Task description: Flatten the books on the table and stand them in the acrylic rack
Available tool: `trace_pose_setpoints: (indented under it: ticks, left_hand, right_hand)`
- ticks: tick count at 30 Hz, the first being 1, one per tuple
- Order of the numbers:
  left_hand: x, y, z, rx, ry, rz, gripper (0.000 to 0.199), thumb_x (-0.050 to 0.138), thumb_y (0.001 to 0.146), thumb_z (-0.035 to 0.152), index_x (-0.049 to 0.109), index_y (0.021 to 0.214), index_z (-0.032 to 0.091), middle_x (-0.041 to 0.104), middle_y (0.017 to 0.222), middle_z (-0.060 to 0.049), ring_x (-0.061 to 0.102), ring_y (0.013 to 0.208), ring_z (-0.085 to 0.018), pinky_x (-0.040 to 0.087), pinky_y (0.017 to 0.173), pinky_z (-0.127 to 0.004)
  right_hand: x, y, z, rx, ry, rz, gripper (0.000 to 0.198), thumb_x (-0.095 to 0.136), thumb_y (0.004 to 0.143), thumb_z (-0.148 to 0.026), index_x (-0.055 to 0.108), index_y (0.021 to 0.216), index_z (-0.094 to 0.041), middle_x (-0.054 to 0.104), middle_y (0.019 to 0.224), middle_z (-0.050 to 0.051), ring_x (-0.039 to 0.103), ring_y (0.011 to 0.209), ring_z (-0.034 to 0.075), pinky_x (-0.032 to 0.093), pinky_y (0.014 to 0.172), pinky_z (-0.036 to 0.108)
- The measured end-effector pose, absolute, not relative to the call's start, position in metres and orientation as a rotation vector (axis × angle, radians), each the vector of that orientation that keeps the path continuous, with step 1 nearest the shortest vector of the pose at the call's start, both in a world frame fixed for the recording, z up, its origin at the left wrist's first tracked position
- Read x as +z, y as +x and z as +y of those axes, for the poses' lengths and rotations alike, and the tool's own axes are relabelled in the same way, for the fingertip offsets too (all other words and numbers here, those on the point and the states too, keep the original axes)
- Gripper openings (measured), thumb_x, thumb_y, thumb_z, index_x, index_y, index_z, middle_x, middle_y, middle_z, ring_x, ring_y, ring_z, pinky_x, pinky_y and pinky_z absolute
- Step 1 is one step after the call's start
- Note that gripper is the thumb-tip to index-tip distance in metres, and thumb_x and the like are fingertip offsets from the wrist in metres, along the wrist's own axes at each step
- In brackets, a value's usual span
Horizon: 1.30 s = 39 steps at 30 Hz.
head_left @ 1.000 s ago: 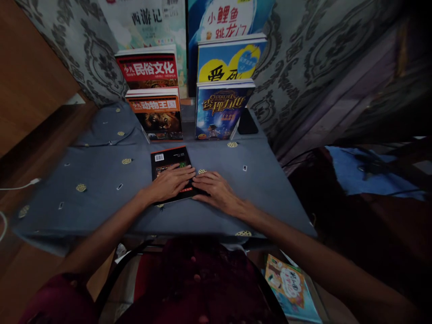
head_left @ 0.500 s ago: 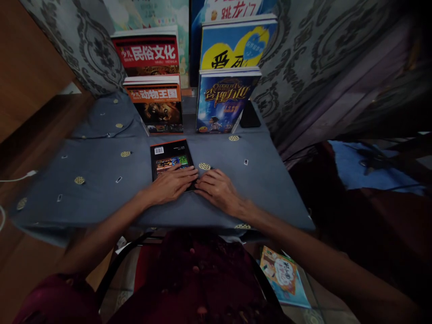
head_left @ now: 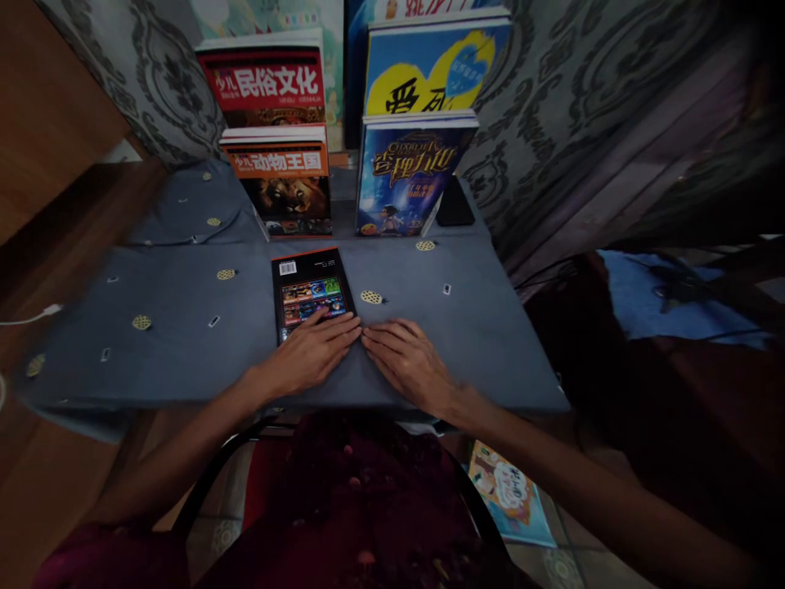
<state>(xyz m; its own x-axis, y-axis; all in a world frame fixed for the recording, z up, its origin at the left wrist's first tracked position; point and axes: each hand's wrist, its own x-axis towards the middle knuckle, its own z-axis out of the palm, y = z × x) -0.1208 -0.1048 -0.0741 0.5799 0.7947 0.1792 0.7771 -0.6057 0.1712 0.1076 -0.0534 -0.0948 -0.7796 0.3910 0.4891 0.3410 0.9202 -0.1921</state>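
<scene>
A black book with an orange top edge, a barcode and rows of small coloured pictures lies on the cloth-covered table. My left hand rests flat across its lower part, fingers stretched to the right, hiding that part of the cover. Just beyond the book's lower right corner, my right hand lies palm down on the cloth. Its fingers are extended and point left, close to my left fingertips. Whether they touch the book's edge, I cannot tell.
Behind, two stacks of upright books stand side by side, with the lion-cover book and the blue book in front. A dark flat object lies right of them. Another book is on the floor beside the chair.
My right hand has drawn slightly back from the book's corner. My left hand has slid a little lower, so more of the small pictures show. The view has shifted slightly.
</scene>
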Motion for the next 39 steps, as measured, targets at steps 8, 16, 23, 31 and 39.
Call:
trace_pose_setpoints:
  ticks: [8,16,23,31,39]
  left_hand:
    - [-0.085,-0.100,-0.126,0.329,2.767,1.592,0.041,0.034,0.105,0.020,0.050,0.141,0.010,0.052,0.149,-0.012,0.044,0.143,-0.023,0.031,0.120,-0.049]
    - [-0.090,-0.097,-0.130,0.347,2.740,1.657,0.042,0.034,0.105,0.019,0.048,0.144,0.013,0.051,0.151,-0.010,0.041,0.145,-0.020,0.030,0.122,-0.047]
    - [-0.087,-0.095,-0.140,0.267,2.742,1.742,0.043,0.034,0.105,0.018,0.046,0.145,0.011,0.049,0.152,-0.012,0.040,0.146,-0.022,0.033,0.120,-0.048]
    - [-0.090,-0.105,-0.168,0.342,2.658,1.921,0.042,0.036,0.103,0.016,0.049,0.142,0.010,0.051,0.150,-0.014,0.045,0.142,-0.023,0.031,0.119,-0.054]
    - [-0.088,-0.113,-0.197,0.386,2.532,2.175,0.040,0.037,0.102,0.014,0.054,0.138,0.012,0.056,0.145,-0.017,0.052,0.137,-0.026,0.025,0.120,-0.059]
  right_hand:
    - [-0.093,0.108,-0.059,0.132,-0.560,-2.583,0.030,0.049,0.099,-0.014,0.069,0.121,-0.014,0.075,0.115,0.013,0.064,0.112,0.025,0.051,0.097,0.045]
    - [-0.094,0.108,-0.059,0.116,-0.546,-2.607,0.032,0.046,0.100,-0.014,0.068,0.123,-0.014,0.075,0.114,0.013,0.064,0.112,0.026,0.052,0.093,0.045]
    - [-0.097,0.109,-0.058,0.072,-0.519,-2.616,0.032,0.047,0.099,-0.014,0.068,0.123,-0.015,0.074,0.116,0.013,0.064,0.114,0.026,0.051,0.093,0.044]
    - [-0.094,0.110,-0.060,0.066,-0.541,-2.646,0.031,0.046,0.100,-0.016,0.068,0.122,-0.014,0.073,0.120,0.013,0.063,0.114,0.026,0.050,0.089,0.041]
    - [-0.095,0.110,-0.059,0.110,-0.527,-2.614,0.034,0.046,0.099,-0.015,0.066,0.127,-0.015,0.073,0.119,0.014,0.063,0.116,0.027,0.052,0.088,0.043]
